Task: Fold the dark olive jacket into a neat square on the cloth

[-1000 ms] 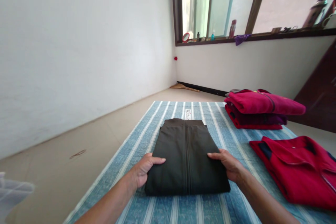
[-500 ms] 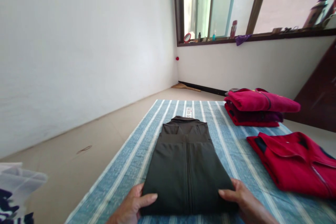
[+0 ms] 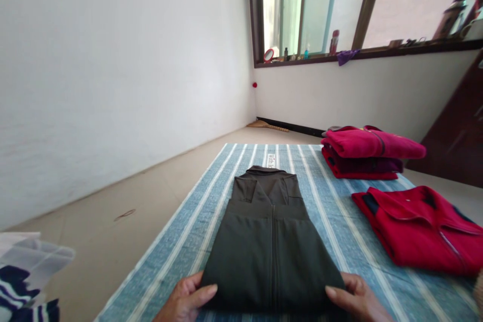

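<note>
A dark green zip-up jacket point(image 3: 251, 254), partly folded, lies in front of me on a blue striped bedsheet point(image 3: 162, 256). Its collar end points away, and its lower part is folded over with the zipper down the middle. My left hand point(image 3: 188, 296) grips the near left corner, thumb on top and fingers under the cloth. At the near right corner my right hand point(image 3: 356, 296) pinches the jacket the same way. The fingers beneath the fabric are hidden.
To the right lies a folded red jacket point(image 3: 418, 231), with a stack of folded red and purple clothes point(image 3: 372, 143) behind it. A translucent bag point(image 3: 49, 256) with navy striped cloth sits at lower left. A broom point(image 3: 267, 125) lies by the far wall, below a windowsill point(image 3: 317, 59) holding small items.
The folded near part of the jacket has come slightly toward me, so more of the collar end shows. Both hands have moved a little apart, still gripping the corners.
</note>
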Demonstrator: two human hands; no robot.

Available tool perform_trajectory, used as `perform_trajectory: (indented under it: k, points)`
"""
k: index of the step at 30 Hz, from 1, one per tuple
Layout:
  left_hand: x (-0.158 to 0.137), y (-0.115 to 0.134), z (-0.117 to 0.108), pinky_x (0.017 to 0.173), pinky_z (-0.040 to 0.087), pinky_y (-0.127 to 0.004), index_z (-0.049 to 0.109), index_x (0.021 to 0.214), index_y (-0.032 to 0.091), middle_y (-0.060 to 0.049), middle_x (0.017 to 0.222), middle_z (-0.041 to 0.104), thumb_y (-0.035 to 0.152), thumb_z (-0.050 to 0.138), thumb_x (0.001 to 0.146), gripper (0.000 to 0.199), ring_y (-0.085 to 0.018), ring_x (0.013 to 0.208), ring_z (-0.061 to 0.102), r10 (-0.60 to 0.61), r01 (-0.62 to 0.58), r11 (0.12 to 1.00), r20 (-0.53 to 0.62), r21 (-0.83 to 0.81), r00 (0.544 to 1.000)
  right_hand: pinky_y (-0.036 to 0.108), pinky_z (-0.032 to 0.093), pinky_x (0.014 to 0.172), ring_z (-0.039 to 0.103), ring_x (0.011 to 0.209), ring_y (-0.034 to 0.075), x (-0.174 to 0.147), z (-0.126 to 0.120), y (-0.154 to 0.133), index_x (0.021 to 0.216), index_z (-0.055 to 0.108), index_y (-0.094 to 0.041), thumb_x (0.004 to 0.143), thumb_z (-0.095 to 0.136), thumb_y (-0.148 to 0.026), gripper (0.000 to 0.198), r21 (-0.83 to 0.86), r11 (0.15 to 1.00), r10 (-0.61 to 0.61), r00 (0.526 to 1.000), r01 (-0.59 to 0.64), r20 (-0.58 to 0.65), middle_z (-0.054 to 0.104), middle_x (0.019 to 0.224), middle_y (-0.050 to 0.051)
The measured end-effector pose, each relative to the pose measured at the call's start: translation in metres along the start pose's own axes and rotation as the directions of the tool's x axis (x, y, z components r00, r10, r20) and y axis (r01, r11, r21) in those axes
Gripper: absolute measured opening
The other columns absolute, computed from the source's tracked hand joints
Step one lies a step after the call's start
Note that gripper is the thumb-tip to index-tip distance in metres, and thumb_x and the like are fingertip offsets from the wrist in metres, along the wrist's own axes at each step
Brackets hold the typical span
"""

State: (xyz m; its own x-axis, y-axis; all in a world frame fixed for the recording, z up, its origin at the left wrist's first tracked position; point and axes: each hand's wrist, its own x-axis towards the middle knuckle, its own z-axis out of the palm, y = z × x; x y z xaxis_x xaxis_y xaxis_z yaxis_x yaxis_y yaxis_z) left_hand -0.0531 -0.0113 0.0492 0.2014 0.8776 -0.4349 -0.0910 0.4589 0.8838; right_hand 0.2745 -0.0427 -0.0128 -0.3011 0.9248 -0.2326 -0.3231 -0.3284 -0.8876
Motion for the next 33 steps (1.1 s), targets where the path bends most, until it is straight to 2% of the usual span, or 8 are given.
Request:
perform_trajectory:
  k: [4, 6, 11, 15, 21, 24, 29, 33]
  points:
    - [0.008, 0.006, -0.001, 0.091, 0.046, -0.033, 0.069, 0.098, 0.021, -0.005, 0.104, 0.07, 0.042, 0.073, 0.07, 0.035, -0.026, 0.105, 0.06, -0.132, 0.135, 0.991, -0.11, 0.017, 0.985, 0.025, 0.046, 0.064, 0.061, 0.066, 0.018, 0.006, 0.007, -0.013, 0.07, 0.07, -0.017, 0.066, 0.073, -0.054, 0.037, 0.074, 0.991, 0.129, 0.964, -0.115, -0.233, 0.066, 0.066, 0.003]
    - [0.01, 0.013, 0.005, 0.089, 0.047, -0.034, 0.069, 0.098, 0.02, -0.006, 0.102, 0.071, 0.041, 0.074, 0.069, 0.037, -0.027, 0.1, 0.063, -0.15, 0.156, 0.987, -0.117, 0.045, 0.982, 0.023, 0.044, 0.058, 0.059, 0.06, 0.015, 0.007, 0.011, -0.02, 0.066, 0.069, -0.017, 0.062, 0.076, -0.052, 0.036, 0.093, 0.984, 0.17, 0.945, -0.149, -0.281, 0.066, 0.064, 0.003]
    - [-0.003, 0.014, 0.006, 0.092, 0.045, -0.035, 0.07, 0.095, 0.017, -0.007, 0.101, 0.071, 0.035, 0.076, 0.066, 0.035, -0.028, 0.099, 0.063, -0.116, 0.116, 0.992, -0.003, 0.042, 0.993, 0.029, 0.047, 0.072, 0.065, 0.07, 0.02, -0.001, 0.007, -0.009, 0.078, 0.072, -0.015, 0.063, 0.078, -0.044, 0.033, 0.086, 0.994, 0.073, 0.993, -0.064, -0.098, 0.07, 0.073, 0.005]
    - [-0.016, 0.007, -0.004, 0.092, 0.046, -0.037, 0.07, 0.086, 0.018, -0.007, 0.1, 0.071, 0.033, 0.079, 0.059, 0.033, -0.03, 0.102, 0.062, -0.152, 0.153, 0.988, -0.04, 0.019, 0.988, 0.03, 0.048, 0.07, 0.066, 0.069, 0.022, -0.008, -0.003, 0.011, 0.076, 0.073, -0.015, 0.061, 0.079, -0.046, 0.035, 0.071, 0.993, 0.097, 0.995, -0.097, 0.005, 0.071, 0.071, 0.006]
    - [0.0, 0.013, 0.001, 0.077, 0.051, -0.031, 0.068, 0.079, 0.018, -0.007, 0.085, 0.073, 0.041, 0.079, 0.062, 0.031, -0.027, 0.087, 0.066, -0.199, 0.211, 0.977, -0.228, 0.027, 0.953, 0.028, 0.049, 0.067, 0.065, 0.068, 0.021, -0.004, 0.008, -0.007, 0.07, 0.072, -0.016, 0.066, 0.073, -0.055, 0.039, 0.047, 0.987, 0.161, 0.976, -0.156, -0.145, 0.069, 0.066, 0.005]
    - [0.01, 0.017, 0.005, 0.071, 0.052, -0.029, 0.067, 0.08, 0.018, -0.005, 0.084, 0.073, 0.036, 0.08, 0.061, 0.03, -0.026, 0.084, 0.067, -0.19, 0.199, 0.98, -0.25, 0.013, 0.95, 0.027, 0.049, 0.066, 0.065, 0.066, 0.02, -0.002, 0.016, -0.017, 0.069, 0.071, -0.017, 0.059, 0.078, -0.05, 0.036, 0.075, 0.983, 0.18, 0.963, -0.168, -0.202, 0.069, 0.066, 0.004]
    - [0.006, 0.012, 0.006, 0.078, 0.052, -0.03, 0.065, 0.089, 0.019, -0.006, 0.093, 0.073, 0.027, 0.081, 0.059, 0.035, -0.027, 0.092, 0.066, -0.166, 0.157, 0.985, -0.16, -0.071, 0.973, 0.029, 0.05, 0.068, 0.067, 0.07, 0.023, -0.004, 0.013, -0.01, 0.078, 0.072, -0.015, 0.06, 0.08, -0.044, 0.035, 0.095, 0.99, 0.118, 0.986, -0.107, -0.114, 0.071, 0.07, 0.005]
    - [-0.002, 0.004, 0.003, 0.077, 0.052, -0.032, 0.063, 0.087, 0.017, -0.008, 0.093, 0.073, 0.026, 0.082, 0.056, 0.037, -0.028, 0.092, 0.067, -0.235, 0.215, 0.969, -0.187, -0.123, 0.954, 0.029, 0.05, 0.068, 0.067, 0.07, 0.022, -0.006, 0.008, 0.003, 0.082, 0.072, -0.014, 0.066, 0.077, -0.042, 0.032, 0.104, 0.99, 0.101, 0.992, -0.093, -0.073, 0.071, 0.074, 0.006]
